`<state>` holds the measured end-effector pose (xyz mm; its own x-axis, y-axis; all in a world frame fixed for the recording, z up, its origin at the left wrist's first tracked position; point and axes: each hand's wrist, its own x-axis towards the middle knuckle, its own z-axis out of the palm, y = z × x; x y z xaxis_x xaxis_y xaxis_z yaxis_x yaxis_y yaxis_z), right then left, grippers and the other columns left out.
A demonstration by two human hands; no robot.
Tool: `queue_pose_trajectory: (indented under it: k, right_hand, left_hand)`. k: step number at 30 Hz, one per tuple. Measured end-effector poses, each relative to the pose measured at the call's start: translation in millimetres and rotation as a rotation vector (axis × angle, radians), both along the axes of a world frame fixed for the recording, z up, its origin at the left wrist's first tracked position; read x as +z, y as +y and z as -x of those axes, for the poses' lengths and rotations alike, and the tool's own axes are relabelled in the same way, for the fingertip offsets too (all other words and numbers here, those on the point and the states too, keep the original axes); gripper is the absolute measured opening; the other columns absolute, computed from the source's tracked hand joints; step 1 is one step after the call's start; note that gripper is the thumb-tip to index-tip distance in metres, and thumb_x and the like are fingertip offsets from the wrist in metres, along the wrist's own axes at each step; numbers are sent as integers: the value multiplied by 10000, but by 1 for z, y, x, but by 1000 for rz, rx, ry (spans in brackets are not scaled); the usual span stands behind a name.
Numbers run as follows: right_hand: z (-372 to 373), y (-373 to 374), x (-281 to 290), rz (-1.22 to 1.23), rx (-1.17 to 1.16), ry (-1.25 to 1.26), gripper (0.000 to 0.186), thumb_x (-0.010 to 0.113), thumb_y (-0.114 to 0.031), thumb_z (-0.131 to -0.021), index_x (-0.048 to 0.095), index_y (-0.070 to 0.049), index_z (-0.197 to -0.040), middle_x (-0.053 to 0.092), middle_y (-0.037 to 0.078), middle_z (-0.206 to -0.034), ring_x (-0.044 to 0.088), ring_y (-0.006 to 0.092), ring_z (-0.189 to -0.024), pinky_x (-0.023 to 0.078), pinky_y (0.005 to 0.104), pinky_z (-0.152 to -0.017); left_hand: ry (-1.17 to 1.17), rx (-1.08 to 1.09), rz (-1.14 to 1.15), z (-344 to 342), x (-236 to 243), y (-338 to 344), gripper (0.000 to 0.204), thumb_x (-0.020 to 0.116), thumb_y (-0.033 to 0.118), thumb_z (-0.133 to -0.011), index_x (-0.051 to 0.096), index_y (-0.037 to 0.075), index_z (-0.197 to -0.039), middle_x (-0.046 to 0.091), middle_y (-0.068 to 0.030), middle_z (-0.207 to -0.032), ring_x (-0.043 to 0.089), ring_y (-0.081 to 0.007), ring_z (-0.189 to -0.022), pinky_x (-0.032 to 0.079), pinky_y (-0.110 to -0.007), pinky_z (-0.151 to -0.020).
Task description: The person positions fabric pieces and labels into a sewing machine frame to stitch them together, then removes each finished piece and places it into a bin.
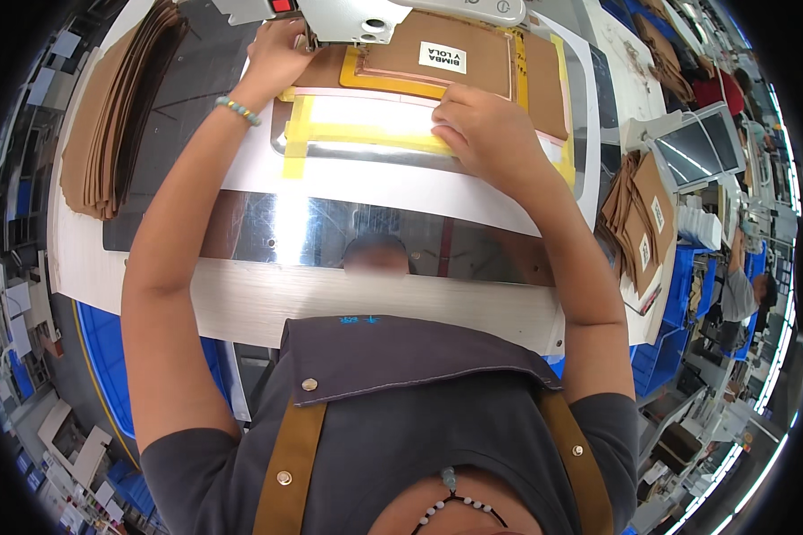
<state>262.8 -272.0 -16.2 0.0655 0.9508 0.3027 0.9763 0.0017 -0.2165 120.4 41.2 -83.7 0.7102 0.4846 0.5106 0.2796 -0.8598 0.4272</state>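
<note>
A brown panel (401,49) with a white printed label (442,57) lies inside a yellow frame (393,86), partly under the white sewing machine head (366,27). My left hand (277,53) is beside the machine at the panel's left end, its fingers bent together; the tips are partly hidden. Above the panel's near side, my right hand (484,129) has its fingers curled in and the thumb below them. What either hand grips, if anything, does not show. Yellow tape (296,143) runs along a shiny clear plate in front of the panel.
A stack of brown pieces (116,116) stands at the left, and labelled brown pieces (638,218) lie at the right. Beyond these is a tilted screen (700,147). White paper (384,189) lies over a metal plate (321,236) on the pale table (375,299). Blue bins (665,357) stand below.
</note>
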Motion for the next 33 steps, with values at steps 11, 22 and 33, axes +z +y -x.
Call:
queue_pose_trajectory:
  k: [11,22,33]
  right_hand:
    - [1,4,1,-57,30,385,116,687,-134,-991,689,-18,-988,719,109,-955,692,295,-894,546,378,-800]
    - [-24,-16,7,124,25,933,55,680,-4,-1023,684,15,-1075,643,26,-1051,636,95,-1019,500,234,-935]
    - [-15,-6,-5,205,31,900,84,692,-10,-1017,717,41,-1078,671,46,-1094,635,108,-1014,492,231,-941]
  left_hand:
    - [-697,-10,568,-35,-70,53,300,636,64,-1005,668,-10,-1295,726,-149,-1207,690,-254,-975,562,-376,-910]
    - [-502,746,-109,350,77,101,275,758,132,-931,762,-5,-1170,798,-151,-1112,749,-274,-1005,558,-390,-912]
    - [-374,1563,72,691,-76,-129,301,684,108,-997,695,-26,-1266,766,-183,-1186,728,-298,-1105,545,-405,-970]
